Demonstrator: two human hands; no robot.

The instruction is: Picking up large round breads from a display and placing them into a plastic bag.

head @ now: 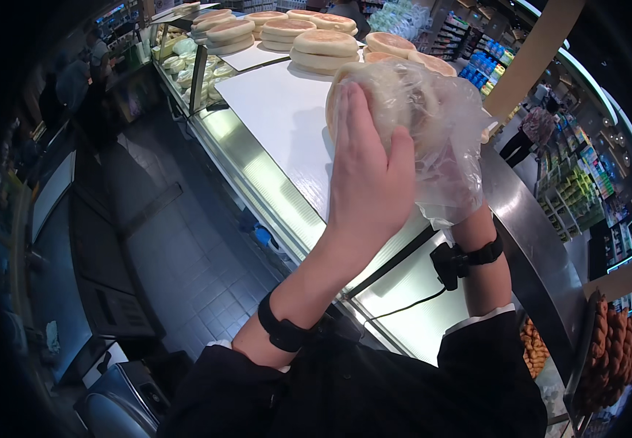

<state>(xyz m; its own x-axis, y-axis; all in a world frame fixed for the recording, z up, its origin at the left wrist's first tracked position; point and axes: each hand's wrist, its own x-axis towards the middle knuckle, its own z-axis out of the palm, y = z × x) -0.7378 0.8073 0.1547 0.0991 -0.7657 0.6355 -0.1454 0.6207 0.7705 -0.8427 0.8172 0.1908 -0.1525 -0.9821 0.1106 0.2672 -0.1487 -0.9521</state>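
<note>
My left hand (pixel 368 175) presses its straight fingers flat against the side of a pale round flatbread (pixel 332 107). On the other side, my right hand (pixel 450 139) is covered by a clear plastic bag (pixel 461 109) and grips the bread through it. The bread is tilted up on edge between both palms, above a white board (pixel 277 104). Whether more than one bread is held cannot be told, as hand and bag hide much of it. Just beyond stands a stack of browned flatbreads (pixel 324 49).
More flatbread stacks (pixel 231 34) line the far end of the counter. A lit glass display case (pixel 198 71) with wrapped food is at the left. A steel ledge (pixel 529 197) runs along the right, near a tray of twisted brown pastries (pixel 606 350). People (pixel 535 126) stand beyond.
</note>
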